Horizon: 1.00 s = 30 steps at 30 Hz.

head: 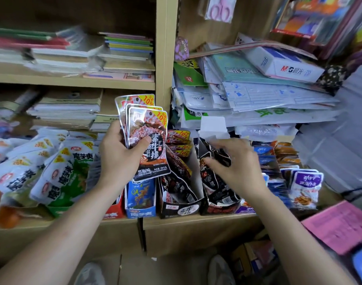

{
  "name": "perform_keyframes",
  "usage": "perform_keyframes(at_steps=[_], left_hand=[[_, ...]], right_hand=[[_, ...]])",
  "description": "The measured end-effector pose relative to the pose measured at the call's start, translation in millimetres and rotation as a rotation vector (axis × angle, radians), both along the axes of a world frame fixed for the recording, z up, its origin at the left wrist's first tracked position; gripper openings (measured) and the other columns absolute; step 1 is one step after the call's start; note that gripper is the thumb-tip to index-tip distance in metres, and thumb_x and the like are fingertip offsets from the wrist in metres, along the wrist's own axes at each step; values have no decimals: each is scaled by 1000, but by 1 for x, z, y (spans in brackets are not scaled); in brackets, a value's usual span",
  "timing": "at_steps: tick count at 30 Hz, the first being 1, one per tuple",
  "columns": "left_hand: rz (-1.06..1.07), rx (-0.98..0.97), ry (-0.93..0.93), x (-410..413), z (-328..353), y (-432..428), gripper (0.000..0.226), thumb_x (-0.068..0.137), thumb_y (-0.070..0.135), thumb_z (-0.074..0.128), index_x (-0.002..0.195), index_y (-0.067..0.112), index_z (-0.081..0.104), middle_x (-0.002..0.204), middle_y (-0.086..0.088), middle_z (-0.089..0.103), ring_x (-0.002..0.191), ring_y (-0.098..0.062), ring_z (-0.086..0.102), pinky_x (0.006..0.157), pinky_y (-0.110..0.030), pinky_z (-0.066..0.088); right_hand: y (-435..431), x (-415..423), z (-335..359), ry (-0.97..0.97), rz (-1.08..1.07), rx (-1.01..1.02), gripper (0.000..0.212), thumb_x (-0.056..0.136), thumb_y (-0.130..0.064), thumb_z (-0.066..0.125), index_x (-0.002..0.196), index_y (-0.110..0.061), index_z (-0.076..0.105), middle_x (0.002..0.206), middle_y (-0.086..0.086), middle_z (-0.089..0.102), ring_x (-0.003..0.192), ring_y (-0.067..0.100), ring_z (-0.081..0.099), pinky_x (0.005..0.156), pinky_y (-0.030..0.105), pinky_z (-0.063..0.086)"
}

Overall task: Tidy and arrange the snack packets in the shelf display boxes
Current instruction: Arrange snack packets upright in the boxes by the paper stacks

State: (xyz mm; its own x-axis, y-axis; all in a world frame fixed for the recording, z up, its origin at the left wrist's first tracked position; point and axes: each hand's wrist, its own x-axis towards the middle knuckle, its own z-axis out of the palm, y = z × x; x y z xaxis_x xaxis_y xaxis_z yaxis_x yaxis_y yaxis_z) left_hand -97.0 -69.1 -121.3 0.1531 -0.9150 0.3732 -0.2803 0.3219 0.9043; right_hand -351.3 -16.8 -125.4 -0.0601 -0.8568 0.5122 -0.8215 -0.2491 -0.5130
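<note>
My left hand [118,155] grips a fanned stack of black-and-red snack packets [149,138], held upright above the shelf. Below it stands a black display box [181,209] with more of the same packets leaning inside. To the right, my right hand [235,161] reaches into a second black display box [221,208]. Its fingers are curled on dark packets [214,153] at the top of that box. A blue display box [140,212] with blue packets stands just left of the black ones.
White-and-green packets [58,173] lie piled at the left. Blue, orange and purple-white packets [305,188] fill boxes at the right. Stacked notebooks and paper packs [258,95] crowd the shelves above. A pink sheet [338,225] lies at the lower right.
</note>
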Motion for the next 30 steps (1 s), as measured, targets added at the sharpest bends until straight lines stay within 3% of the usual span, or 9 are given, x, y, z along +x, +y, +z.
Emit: perform_keyframes(at_steps=[3,5,7,10,15,20,24,27,30], left_hand=[[8,-12,11,2,1,0,31,86,14,79,109,21,59,95,12,68,85,6,64,74,-13,46],[5,-7,30,4,0,-1,34,86,15,79,112,23,60,100,10,71,91,0,67,82,-24,52],[13,-11,41,6,-1,-2,34,86,16,80,114,23,61,102,9,71,95,-5,68,86,-32,55],[31,-26,54,12,0,-3,34,86,17,80,114,22,61,103,7,71,97,-10,68,90,-40,56],[6,-52,56,15,5,-6,33,87,18,79,112,26,59,105,10,70,102,-9,66,91,-32,52],[-46,-56,9,4,6,-7,41,86,14,80,119,23,58,105,19,68,102,3,64,86,-14,48],[-63,-74,-7,-5,4,-11,42,85,11,80,119,19,57,102,20,67,95,11,63,79,-4,45],[-58,-85,-12,-9,3,-14,42,85,10,80,118,19,56,102,17,67,94,9,64,79,-6,46],[-54,-84,-19,-10,2,-17,44,85,12,80,121,22,56,107,15,68,100,3,65,84,-13,48]], right_hand=[[-6,24,-13,170,126,111,50,78,-38,84,123,-20,70,106,-4,73,99,20,59,88,34,49],[-18,31,-18,268,113,97,27,84,-28,78,110,-21,75,91,-2,75,86,23,62,77,33,50],[-31,30,-17,251,46,65,13,88,-16,70,98,-21,77,76,0,73,69,23,62,61,32,48],[-46,26,-13,119,-68,48,15,90,-13,70,102,-19,77,73,2,72,56,19,59,55,28,45],[-54,37,-16,-208,-62,47,15,91,-11,71,105,-16,67,86,-3,73,78,13,71,78,37,59],[-50,36,-15,-348,208,226,37,96,-5,62,132,-12,55,119,-8,63,113,9,65,97,25,53],[-43,26,-16,-160,196,211,49,92,-8,69,137,-21,56,131,-10,54,110,5,61,95,12,49],[-34,26,-23,-5,160,107,38,85,-13,77,121,-19,68,113,-5,59,96,10,62,91,27,53],[-24,36,-35,332,104,86,32,77,-42,82,100,-21,76,87,-6,71,94,21,58,91,42,42]])
